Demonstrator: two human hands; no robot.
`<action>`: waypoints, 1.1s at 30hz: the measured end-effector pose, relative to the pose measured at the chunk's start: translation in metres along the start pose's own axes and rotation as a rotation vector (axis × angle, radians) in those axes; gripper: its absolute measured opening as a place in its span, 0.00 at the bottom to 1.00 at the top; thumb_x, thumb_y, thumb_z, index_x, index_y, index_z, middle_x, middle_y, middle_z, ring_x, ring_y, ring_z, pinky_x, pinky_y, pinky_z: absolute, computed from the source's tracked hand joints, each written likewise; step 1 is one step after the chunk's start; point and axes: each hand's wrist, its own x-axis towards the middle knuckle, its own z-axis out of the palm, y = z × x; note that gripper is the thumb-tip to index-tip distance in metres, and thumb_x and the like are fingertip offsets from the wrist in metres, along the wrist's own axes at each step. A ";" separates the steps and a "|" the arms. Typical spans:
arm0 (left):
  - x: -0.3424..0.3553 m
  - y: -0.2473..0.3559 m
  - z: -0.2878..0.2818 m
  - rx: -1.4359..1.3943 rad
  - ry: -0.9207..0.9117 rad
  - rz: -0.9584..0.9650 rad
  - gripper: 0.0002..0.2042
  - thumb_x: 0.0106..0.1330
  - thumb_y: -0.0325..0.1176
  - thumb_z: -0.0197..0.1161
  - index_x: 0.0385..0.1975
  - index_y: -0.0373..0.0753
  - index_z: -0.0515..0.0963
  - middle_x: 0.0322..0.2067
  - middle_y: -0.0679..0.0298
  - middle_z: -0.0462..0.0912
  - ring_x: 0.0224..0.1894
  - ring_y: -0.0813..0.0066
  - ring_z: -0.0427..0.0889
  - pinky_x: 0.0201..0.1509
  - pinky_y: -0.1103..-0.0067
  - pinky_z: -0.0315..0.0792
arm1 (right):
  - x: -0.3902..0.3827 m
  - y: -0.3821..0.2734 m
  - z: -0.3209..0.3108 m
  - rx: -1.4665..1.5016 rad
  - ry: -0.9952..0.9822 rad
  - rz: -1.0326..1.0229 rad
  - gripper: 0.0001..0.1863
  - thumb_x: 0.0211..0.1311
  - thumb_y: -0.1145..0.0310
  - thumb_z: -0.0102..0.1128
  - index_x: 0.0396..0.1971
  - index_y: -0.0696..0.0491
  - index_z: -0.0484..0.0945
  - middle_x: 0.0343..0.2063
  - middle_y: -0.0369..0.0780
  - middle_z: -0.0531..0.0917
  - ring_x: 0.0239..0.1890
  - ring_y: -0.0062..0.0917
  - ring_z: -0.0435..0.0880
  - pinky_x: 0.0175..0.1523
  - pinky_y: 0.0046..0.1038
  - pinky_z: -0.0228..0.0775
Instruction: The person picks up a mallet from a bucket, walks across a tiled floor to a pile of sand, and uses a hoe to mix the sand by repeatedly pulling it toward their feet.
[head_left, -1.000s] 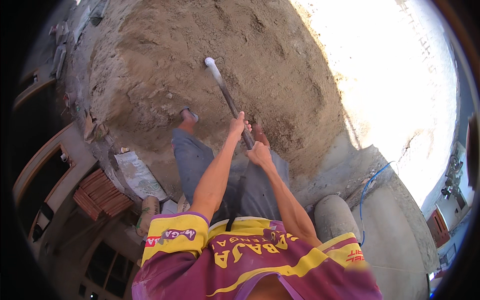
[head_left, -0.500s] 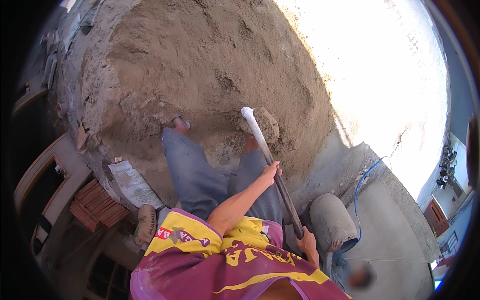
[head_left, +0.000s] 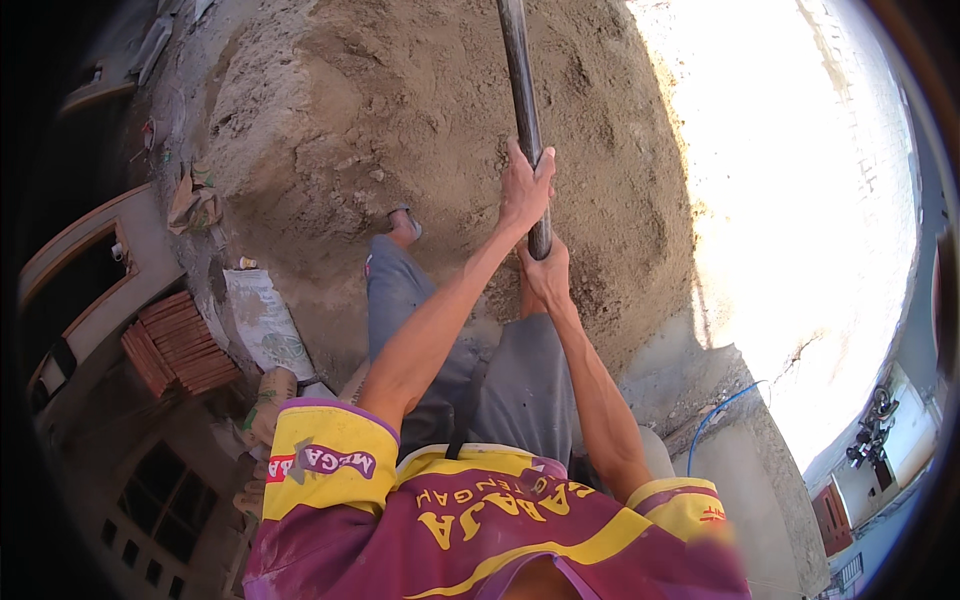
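Observation:
Both my hands grip the long dark handle of a hoe (head_left: 521, 85), which reaches away from me past the top edge of the view. My left hand (head_left: 527, 190) is wrapped around the shaft higher up. Close to the near end of the handle, my right hand (head_left: 547, 275) is closed on it. The hoe's blade lies outside the picture now. Beneath the handle spreads a broad bed of brown, sandy mix (head_left: 420, 110), rough and lumpy. My legs stand at its near edge, and one sandalled foot (head_left: 404, 225) shows beside it.
On the left lie a whitish sack (head_left: 265, 318) and a stack of reddish tiles or bricks (head_left: 180, 345), with filled bags (head_left: 268, 400) nearer me. A blue hose (head_left: 715, 412) curves on the right. Bright sunlit ground (head_left: 780, 200) lies beyond; a motorcycle (head_left: 876, 428) stands far right.
The hoe has swung forward from beside my right leg, its blade passing out of view. Both arms have stretched ahead, and my hands have come closer together on the handle.

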 end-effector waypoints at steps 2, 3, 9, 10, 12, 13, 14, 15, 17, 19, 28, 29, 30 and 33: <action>0.042 -0.002 -0.014 0.086 0.049 -0.032 0.23 0.76 0.50 0.58 0.49 0.33 0.67 0.26 0.62 0.79 0.22 0.70 0.82 0.27 0.73 0.79 | 0.064 -0.005 0.038 0.179 -0.039 0.027 0.15 0.60 0.66 0.67 0.40 0.62 0.77 0.23 0.41 0.82 0.22 0.25 0.81 0.29 0.30 0.73; 0.052 -0.015 -0.028 0.138 0.090 -0.064 0.23 0.76 0.51 0.58 0.48 0.33 0.67 0.25 0.62 0.79 0.21 0.70 0.82 0.26 0.73 0.79 | 0.068 -0.001 0.058 0.165 -0.069 0.081 0.15 0.59 0.67 0.68 0.39 0.62 0.77 0.22 0.41 0.82 0.21 0.26 0.81 0.27 0.30 0.73; 0.006 -0.174 -0.085 0.068 0.126 -0.537 0.26 0.74 0.51 0.61 0.51 0.29 0.69 0.26 0.60 0.80 0.25 0.67 0.84 0.30 0.72 0.83 | 0.007 0.046 0.091 -0.103 -0.288 0.328 0.12 0.50 0.69 0.68 0.28 0.63 0.77 0.17 0.42 0.83 0.16 0.28 0.83 0.25 0.32 0.76; -0.004 -0.190 -0.077 0.010 0.114 -0.559 0.25 0.73 0.49 0.62 0.49 0.28 0.71 0.26 0.59 0.80 0.27 0.67 0.85 0.31 0.71 0.84 | -0.009 0.059 0.081 -0.027 -0.278 0.370 0.11 0.51 0.70 0.68 0.27 0.63 0.77 0.16 0.42 0.82 0.16 0.27 0.83 0.24 0.32 0.76; -0.009 -0.174 -0.032 -0.063 -0.106 -0.601 0.19 0.72 0.44 0.63 0.41 0.29 0.74 0.26 0.60 0.79 0.28 0.67 0.84 0.33 0.71 0.85 | -0.019 0.079 0.039 0.033 -0.234 0.431 0.10 0.56 0.72 0.67 0.30 0.63 0.76 0.16 0.40 0.81 0.15 0.25 0.80 0.21 0.29 0.72; -0.024 -0.178 -0.020 -0.089 -0.199 -0.655 0.16 0.72 0.41 0.64 0.36 0.30 0.76 0.26 0.60 0.79 0.29 0.68 0.84 0.33 0.71 0.85 | -0.039 0.075 0.012 0.028 -0.237 0.463 0.09 0.60 0.74 0.66 0.35 0.63 0.76 0.16 0.38 0.79 0.14 0.23 0.78 0.18 0.27 0.69; -0.036 -0.184 -0.011 -0.220 -0.161 -0.738 0.14 0.71 0.39 0.64 0.33 0.32 0.76 0.25 0.61 0.79 0.28 0.68 0.83 0.33 0.71 0.85 | -0.066 0.064 -0.013 0.023 -0.230 0.499 0.10 0.59 0.75 0.65 0.37 0.63 0.76 0.16 0.38 0.79 0.14 0.22 0.78 0.18 0.27 0.69; -0.033 -0.182 0.002 -0.356 -0.124 -0.792 0.13 0.71 0.37 0.64 0.29 0.34 0.76 0.24 0.62 0.78 0.27 0.68 0.83 0.33 0.71 0.85 | -0.089 0.051 -0.038 0.016 -0.216 0.508 0.12 0.59 0.75 0.65 0.40 0.64 0.77 0.16 0.38 0.79 0.14 0.21 0.78 0.18 0.26 0.68; -0.023 -0.195 0.025 -0.652 0.061 -0.915 0.11 0.67 0.33 0.66 0.24 0.41 0.74 0.21 0.65 0.75 0.23 0.69 0.81 0.31 0.71 0.83 | -0.161 0.056 -0.075 -0.207 -0.152 0.403 0.16 0.53 0.74 0.67 0.42 0.63 0.78 0.18 0.40 0.81 0.17 0.24 0.81 0.24 0.29 0.73; -0.077 -0.227 0.066 -0.693 0.072 -1.043 0.12 0.66 0.34 0.67 0.22 0.41 0.72 0.20 0.64 0.74 0.21 0.70 0.79 0.23 0.71 0.76 | -0.244 0.085 -0.116 -0.467 -0.052 0.272 0.18 0.50 0.70 0.69 0.41 0.63 0.79 0.19 0.45 0.83 0.20 0.31 0.85 0.30 0.34 0.76; -0.280 -0.152 0.141 -0.470 -0.369 -1.092 0.13 0.65 0.39 0.69 0.28 0.42 0.72 0.23 0.67 0.74 0.22 0.75 0.77 0.26 0.75 0.73 | -0.432 0.122 -0.155 -0.410 0.214 0.499 0.16 0.53 0.69 0.69 0.39 0.61 0.79 0.26 0.49 0.82 0.30 0.37 0.83 0.41 0.37 0.75; -0.252 -0.127 0.135 -0.400 -0.387 -1.027 0.13 0.65 0.39 0.70 0.32 0.42 0.72 0.25 0.69 0.74 0.23 0.78 0.76 0.28 0.77 0.72 | -0.404 0.126 -0.146 -0.358 0.246 0.428 0.14 0.54 0.69 0.69 0.37 0.61 0.78 0.25 0.48 0.81 0.28 0.35 0.82 0.40 0.36 0.74; -0.220 -0.100 0.129 -0.415 -0.353 -0.858 0.13 0.66 0.39 0.69 0.36 0.41 0.71 0.27 0.68 0.74 0.26 0.78 0.76 0.32 0.77 0.72 | -0.368 0.120 -0.136 -0.310 0.278 0.359 0.13 0.55 0.69 0.69 0.35 0.61 0.77 0.23 0.48 0.80 0.27 0.33 0.81 0.39 0.35 0.74; -0.094 -0.021 0.089 -0.366 -0.271 -0.359 0.15 0.71 0.37 0.66 0.50 0.40 0.71 0.33 0.70 0.74 0.30 0.81 0.74 0.38 0.79 0.72 | -0.211 0.126 -0.095 -0.139 0.235 0.140 0.09 0.62 0.73 0.66 0.31 0.56 0.73 0.19 0.32 0.74 0.21 0.16 0.74 0.28 0.28 0.69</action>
